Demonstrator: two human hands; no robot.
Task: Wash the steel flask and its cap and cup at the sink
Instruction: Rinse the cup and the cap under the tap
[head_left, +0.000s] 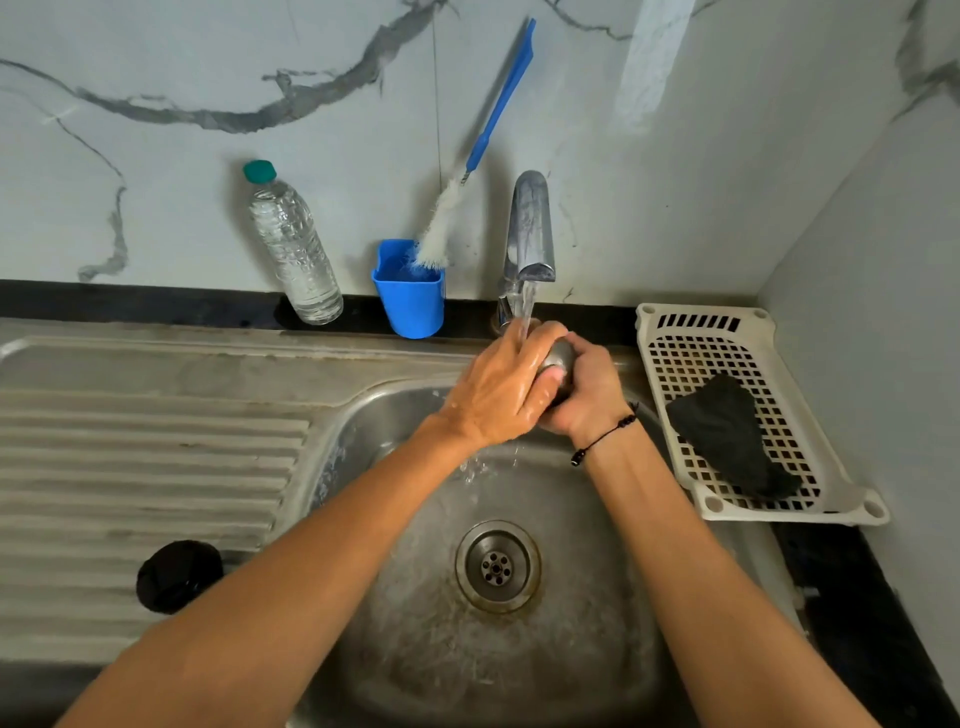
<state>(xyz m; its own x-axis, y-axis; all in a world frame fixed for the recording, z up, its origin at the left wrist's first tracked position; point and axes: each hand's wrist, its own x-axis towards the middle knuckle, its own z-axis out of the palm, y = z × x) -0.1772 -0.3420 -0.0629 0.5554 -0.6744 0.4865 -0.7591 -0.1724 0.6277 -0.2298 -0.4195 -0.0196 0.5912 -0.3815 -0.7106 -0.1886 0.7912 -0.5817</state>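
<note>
Both my hands meet under the running tap over the sink. My right hand grips a small steel piece, the cup by its look, mostly hidden between my palms. My left hand, wet and shiny, wraps over it from the left, with the thumb pressed on its rim. Water streams onto my fingers and splashes down toward the drain. A black round cap lies on the ribbed drainboard at the left. The flask body is not visible.
A clear water bottle with a green lid and a blue cup holding a blue-handled bottle brush stand along the back ledge. A white plastic basket with a dark cloth sits right of the sink.
</note>
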